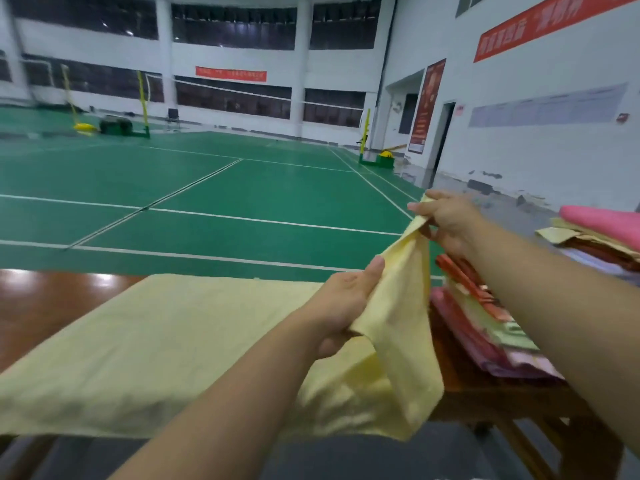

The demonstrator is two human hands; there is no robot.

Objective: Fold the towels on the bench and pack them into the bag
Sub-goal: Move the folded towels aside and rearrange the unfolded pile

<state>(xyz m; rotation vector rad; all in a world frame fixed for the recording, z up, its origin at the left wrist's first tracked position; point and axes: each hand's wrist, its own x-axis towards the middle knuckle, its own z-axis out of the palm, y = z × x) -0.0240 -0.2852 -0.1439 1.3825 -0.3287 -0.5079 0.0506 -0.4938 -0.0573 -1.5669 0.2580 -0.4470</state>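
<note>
A pale yellow towel (145, 344) lies spread over the brown wooden bench (45, 299). Its right end is lifted off the bench. My left hand (343, 303) grips the raised edge of the towel about midway along. My right hand (446, 220) pinches the towel's upper corner, higher and farther away. The loose end hangs down over the bench's near edge. Under my right arm lies a flattish heap of pink, red and patterned cloth (485, 327) on the bench; whether it is a bag or towels I cannot tell.
A stack of cloths with a pink towel (602, 223) on top sits at the far right. Beyond the bench stretches a green badminton court (214, 188) with white lines, nets and posts. The white wall (540, 150) and a dark doorway stand on the right.
</note>
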